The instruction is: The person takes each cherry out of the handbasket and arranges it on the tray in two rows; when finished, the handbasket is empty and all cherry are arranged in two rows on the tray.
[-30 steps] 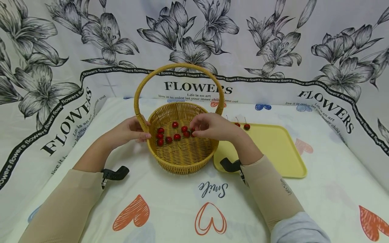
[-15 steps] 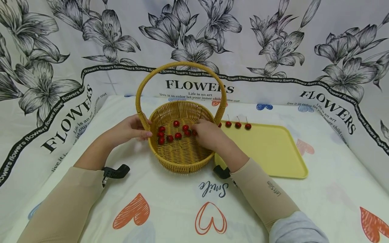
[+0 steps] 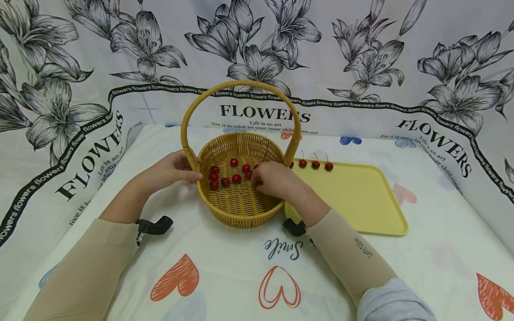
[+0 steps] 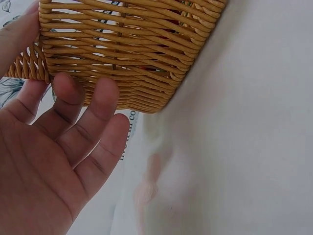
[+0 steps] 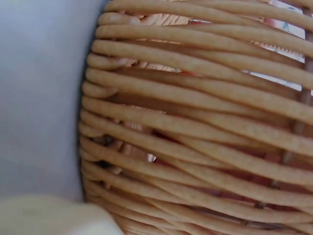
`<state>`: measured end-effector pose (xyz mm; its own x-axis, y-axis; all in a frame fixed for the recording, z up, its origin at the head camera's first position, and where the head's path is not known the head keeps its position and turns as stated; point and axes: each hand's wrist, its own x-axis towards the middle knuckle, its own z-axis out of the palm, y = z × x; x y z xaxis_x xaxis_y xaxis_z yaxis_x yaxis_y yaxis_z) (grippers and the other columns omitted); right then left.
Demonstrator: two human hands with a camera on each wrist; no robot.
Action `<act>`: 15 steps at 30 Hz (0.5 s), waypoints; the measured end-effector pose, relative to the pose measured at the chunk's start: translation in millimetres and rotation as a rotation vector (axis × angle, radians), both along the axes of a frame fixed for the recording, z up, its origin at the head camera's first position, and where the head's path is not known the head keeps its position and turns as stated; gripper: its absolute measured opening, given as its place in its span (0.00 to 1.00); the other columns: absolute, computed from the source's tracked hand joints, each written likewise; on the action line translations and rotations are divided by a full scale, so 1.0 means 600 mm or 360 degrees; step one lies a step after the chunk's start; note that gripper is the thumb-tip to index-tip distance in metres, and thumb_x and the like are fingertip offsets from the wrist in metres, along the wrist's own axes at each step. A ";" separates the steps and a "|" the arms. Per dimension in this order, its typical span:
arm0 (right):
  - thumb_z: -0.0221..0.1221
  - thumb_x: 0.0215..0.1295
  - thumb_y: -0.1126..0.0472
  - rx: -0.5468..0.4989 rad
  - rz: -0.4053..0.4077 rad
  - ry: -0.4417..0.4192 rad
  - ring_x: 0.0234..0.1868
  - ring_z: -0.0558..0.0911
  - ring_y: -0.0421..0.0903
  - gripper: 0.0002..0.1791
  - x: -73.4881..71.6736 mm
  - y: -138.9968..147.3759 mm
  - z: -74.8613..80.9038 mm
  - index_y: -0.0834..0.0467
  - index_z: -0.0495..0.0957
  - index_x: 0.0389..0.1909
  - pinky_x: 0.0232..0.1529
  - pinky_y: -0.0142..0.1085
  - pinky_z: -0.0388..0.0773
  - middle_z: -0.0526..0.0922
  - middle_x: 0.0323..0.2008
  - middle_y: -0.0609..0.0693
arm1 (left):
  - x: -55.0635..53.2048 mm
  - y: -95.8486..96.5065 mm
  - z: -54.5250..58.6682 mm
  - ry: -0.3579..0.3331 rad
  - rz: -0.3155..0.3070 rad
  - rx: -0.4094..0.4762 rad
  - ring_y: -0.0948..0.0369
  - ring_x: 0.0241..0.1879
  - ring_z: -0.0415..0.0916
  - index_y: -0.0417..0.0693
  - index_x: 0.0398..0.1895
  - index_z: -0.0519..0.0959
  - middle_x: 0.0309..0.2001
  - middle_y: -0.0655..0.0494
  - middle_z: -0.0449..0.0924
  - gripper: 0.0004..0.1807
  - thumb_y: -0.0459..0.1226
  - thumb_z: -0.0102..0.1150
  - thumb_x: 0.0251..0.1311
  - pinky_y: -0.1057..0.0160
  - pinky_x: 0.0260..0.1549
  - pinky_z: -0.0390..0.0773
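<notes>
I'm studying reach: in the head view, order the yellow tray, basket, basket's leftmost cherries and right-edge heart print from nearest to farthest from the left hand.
1. Basket: gripped by the left hand.
2. Leftmost cherries: inside the basket's left side.
3. Yellow tray: right of the basket.
4. Heart print: far right edge of the view.

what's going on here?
A person's left hand holds the wicker basket at the base of its handle. The right hand is inside the basket, its fingertips by the loose cherries; whether it holds one is hidden. To the right, beside the basket, lies a yellow tray with a short row of stemmed cherries along its far edge.
</notes>
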<state>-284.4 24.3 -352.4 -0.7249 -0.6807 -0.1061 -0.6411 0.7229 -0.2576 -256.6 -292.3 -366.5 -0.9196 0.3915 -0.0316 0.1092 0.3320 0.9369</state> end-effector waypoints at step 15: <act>0.65 0.66 0.68 0.0063 0.0051 -0.0064 0.43 0.77 0.45 0.11 0.005 -0.002 0.001 0.59 0.86 0.49 0.49 0.35 0.78 0.81 0.45 0.49 | 0.001 0.001 0.001 -0.0011 0.0008 0.0013 0.55 0.34 0.77 0.31 0.57 0.67 0.39 0.46 0.80 0.23 0.29 0.66 0.65 0.58 0.37 0.81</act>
<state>-281.6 23.2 -352.0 -0.6973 -0.6982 -0.1622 -0.6538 0.7123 -0.2552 -255.9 -292.0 -365.9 -0.9214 0.3871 -0.0350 0.1009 0.3251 0.9403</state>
